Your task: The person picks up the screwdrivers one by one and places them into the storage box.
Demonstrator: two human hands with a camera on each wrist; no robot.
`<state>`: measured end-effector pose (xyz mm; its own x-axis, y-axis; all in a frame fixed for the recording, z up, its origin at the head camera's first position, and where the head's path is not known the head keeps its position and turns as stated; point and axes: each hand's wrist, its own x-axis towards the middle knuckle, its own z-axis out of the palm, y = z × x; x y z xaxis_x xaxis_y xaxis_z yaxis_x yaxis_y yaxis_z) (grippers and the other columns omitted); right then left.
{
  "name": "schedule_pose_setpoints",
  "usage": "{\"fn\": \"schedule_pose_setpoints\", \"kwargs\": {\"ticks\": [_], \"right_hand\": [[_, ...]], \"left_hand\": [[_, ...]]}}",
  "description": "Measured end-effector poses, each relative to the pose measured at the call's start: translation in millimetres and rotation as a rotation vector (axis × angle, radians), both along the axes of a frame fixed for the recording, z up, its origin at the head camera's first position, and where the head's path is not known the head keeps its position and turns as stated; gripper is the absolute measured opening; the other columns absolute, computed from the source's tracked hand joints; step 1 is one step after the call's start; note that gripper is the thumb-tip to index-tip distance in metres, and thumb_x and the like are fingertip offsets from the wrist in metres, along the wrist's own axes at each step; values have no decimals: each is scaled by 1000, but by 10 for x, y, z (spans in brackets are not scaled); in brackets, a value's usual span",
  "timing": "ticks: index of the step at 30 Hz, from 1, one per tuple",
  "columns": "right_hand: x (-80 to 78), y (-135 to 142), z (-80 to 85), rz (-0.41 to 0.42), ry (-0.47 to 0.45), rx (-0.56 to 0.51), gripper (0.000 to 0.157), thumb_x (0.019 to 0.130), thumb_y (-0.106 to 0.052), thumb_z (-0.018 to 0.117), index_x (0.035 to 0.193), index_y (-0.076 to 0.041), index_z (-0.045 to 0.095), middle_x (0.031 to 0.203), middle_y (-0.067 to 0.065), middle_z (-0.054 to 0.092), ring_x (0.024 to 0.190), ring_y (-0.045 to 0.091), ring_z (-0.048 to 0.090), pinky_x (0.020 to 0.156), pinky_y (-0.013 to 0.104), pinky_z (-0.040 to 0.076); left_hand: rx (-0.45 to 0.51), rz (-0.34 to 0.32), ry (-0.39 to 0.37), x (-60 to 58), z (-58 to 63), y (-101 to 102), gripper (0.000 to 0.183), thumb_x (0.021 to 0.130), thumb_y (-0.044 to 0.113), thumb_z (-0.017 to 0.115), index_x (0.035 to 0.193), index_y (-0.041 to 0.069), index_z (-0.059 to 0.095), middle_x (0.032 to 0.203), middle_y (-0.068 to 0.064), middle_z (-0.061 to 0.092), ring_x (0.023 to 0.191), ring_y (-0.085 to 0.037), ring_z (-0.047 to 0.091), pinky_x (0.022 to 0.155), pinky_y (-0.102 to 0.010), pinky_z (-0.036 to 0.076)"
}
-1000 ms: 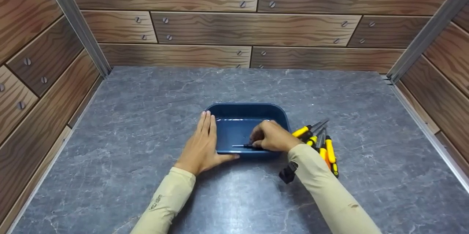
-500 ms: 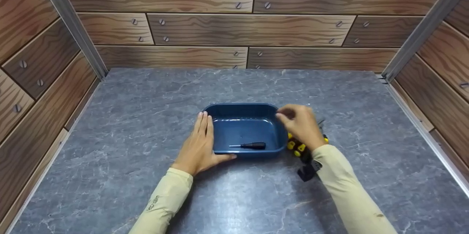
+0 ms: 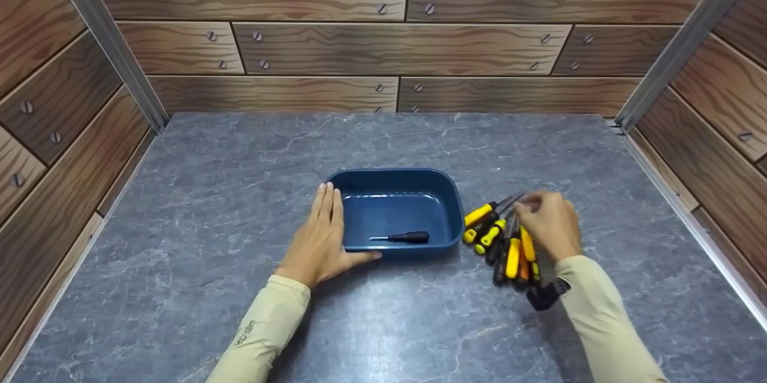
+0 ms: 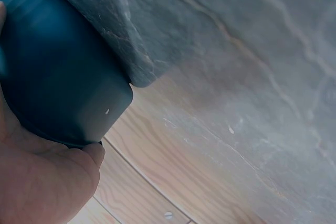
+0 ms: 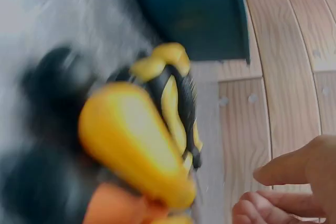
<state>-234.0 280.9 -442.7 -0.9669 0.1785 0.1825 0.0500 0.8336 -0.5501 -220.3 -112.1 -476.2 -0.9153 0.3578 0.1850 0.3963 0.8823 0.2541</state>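
Right hand (image 3: 554, 224) shifts from tub (image 3: 389, 213) to screwdrivers (image 3: 492, 235), thumb and fingers parted
Left hand (image 3: 316, 242) straight-fingered on tub

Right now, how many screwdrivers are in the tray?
1: a black screwdriver, lying near the near side of the tray. The left hand covers some of its left edge, so something small could be hidden.

- Tub (image 3: 383, 212): smooth, glossy plastic.
- Screwdriver handles (image 3: 513, 258): smooth plastic; shafts (image 3: 379, 238): metal.
- Surface (image 3: 257, 155): marble-veined, smooth, softly glossy.
- Sleeves (image 3: 256, 326): matt cloth.
- Wall (image 3: 395, 48): smooth, wood-grained.
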Motion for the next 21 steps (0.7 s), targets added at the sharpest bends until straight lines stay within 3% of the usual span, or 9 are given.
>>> {"fn": "schedule_pose_setpoints", "kwargs": {"ticks": [4,9,21], "right_hand": [[62,169,-33,13,-141,35,38,90,-24,69,108,9,72,103,28,72,93,44,67,80,54,52],[109,312,-55,71,-277,53,38,90,-27,71,101,9,72,99,27,70,91,43,65,79,55,51],[138,337,-126,88,-388,-24,38,91,-30,69,101,7,70,96,20,68,86,31,63,77,46,52]], "left_hand": [[-5,4,-8,-4,10,8,135,75,84,62,156,-12,13,164,-31,6,153,-40,4,122,-44,18],[-2,10,-15,-5,21,5,135,75,84,62,157,-11,13,164,-30,6,154,-39,4,122,-44,19],[6,-4,27,0,8,3,136,74,85,62,155,-14,17,163,-33,12,152,-43,9,121,-47,22]]}}
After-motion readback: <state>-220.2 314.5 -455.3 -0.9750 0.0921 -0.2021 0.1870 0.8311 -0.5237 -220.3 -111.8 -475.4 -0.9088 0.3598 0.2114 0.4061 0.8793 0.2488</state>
